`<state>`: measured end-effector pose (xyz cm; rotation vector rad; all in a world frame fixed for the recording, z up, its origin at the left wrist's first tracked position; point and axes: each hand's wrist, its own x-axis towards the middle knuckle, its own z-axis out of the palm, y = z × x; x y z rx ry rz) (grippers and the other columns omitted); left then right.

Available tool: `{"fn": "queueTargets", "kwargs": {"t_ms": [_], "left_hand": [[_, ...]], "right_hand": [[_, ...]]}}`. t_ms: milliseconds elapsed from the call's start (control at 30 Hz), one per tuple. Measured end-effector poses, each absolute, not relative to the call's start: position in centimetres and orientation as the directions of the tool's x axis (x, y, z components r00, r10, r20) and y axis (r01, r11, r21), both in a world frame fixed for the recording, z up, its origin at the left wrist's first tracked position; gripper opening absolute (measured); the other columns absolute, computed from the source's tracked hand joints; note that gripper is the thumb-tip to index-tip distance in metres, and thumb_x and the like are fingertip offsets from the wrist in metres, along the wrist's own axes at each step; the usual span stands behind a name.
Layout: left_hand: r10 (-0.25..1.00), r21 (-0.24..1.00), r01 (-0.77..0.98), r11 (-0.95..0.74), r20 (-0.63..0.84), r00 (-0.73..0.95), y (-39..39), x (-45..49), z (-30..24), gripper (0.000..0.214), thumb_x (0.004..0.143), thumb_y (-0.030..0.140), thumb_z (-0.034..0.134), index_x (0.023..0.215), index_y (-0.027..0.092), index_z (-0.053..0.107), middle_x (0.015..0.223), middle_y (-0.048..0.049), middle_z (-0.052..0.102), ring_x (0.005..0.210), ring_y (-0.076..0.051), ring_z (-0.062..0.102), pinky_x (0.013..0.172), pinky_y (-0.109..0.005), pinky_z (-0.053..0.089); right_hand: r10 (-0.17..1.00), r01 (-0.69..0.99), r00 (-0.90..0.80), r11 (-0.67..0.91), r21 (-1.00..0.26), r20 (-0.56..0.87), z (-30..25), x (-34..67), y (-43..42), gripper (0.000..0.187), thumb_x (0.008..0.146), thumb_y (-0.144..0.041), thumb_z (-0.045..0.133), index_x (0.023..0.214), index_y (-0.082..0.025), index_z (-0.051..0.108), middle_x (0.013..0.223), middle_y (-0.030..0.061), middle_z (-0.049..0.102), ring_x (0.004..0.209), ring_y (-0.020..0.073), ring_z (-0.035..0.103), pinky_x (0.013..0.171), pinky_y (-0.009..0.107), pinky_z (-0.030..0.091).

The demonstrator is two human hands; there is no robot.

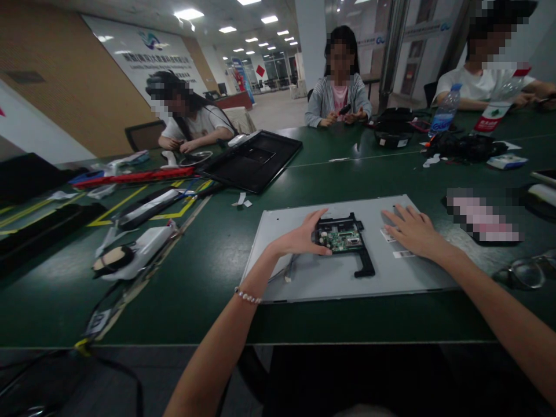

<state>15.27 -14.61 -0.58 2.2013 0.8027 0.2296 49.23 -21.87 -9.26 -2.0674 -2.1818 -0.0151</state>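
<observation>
A grey metal-backed flat panel [299, 284] lies on the green table in front of me. On it rests a green circuit board [341, 238] set in a black plastic bracket [365, 263]. My left hand [304, 234] grips the board's left end, with the thumb at the near edge and the fingers at the far edge. My right hand [412, 231] lies flat on the panel's right part, fingers spread, beside white labels [403, 254]. A thin cable [284, 269] runs from under my left wrist across the panel.
A black monitor housing [278, 147] lies farther back. Left are a white device [150, 249] and cables. At right are a phone [482, 219], glasses [527, 273] and bottles [446, 110]. Several people sit around the table. Its near edge [347, 343] runs before me.
</observation>
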Motion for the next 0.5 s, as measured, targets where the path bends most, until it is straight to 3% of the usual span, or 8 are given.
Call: {"fn": "queueTargets", "kwargs": {"t_ms": [200,500], "left_hand": [[0.584,0.75,0.45,-0.484,-0.107,0.805,-13.7,14.3,-1.1,0.119,0.062,0.044,0.079,0.156,0.023,0.01,0.16,-0.0163,0.016,0.146,-0.038,0.018,0.117,-0.058,0.018],[0.565,0.736,0.46,-0.497,-0.127,0.815,-13.9,14.3,-1.1,0.117,0.063,0.044,0.077,0.156,0.02,0.011,0.159,-0.0176,0.02,0.145,-0.037,0.022,0.118,-0.055,0.018]], "right_hand": [[0.995,0.994,-0.044,0.052,-0.096,0.084,-9.0,49.1,-22.0,0.063,0.098,-0.059,0.017,0.152,-0.029,0.032,0.157,0.013,0.031,0.143,0.0409,0.027,0.109,0.061,0.029],[0.998,0.994,-0.041,0.045,-0.103,0.043,-7.8,49.1,-21.7,0.062,0.097,-0.059,0.026,0.149,-0.029,0.037,0.155,0.0142,0.036,0.14,0.0408,0.033,0.104,0.064,0.034]]}}
